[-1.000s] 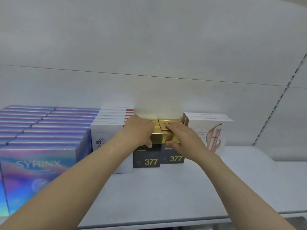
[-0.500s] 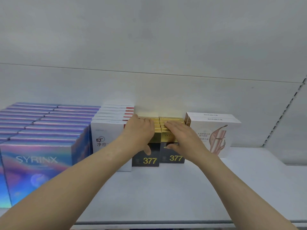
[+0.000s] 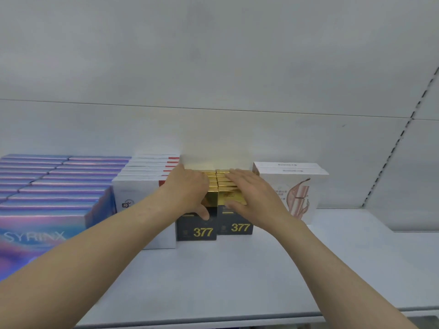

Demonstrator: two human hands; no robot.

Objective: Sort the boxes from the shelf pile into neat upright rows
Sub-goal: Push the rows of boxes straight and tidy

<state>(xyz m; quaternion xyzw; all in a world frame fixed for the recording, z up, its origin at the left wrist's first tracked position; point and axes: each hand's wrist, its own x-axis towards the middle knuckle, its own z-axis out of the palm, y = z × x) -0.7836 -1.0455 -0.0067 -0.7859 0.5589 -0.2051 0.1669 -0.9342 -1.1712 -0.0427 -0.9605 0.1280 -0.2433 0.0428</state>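
on shelf [image 3: 237, 276], two hands, two 377 rows [image 3: 219, 230]

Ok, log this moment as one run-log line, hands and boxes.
left hand: flat on left 377 boxes | right hand: flat on right 377 boxes | rows: upright on shelf | phase: squaring rows

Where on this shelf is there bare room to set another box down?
The shelf is bare right of the white box with the pink drawing, out to the side wall, and along the front edge before the rows. Left of that it is crowded: holographic SYRINX boxes, white boxes, and gold-topped 377 boxes under both hands.
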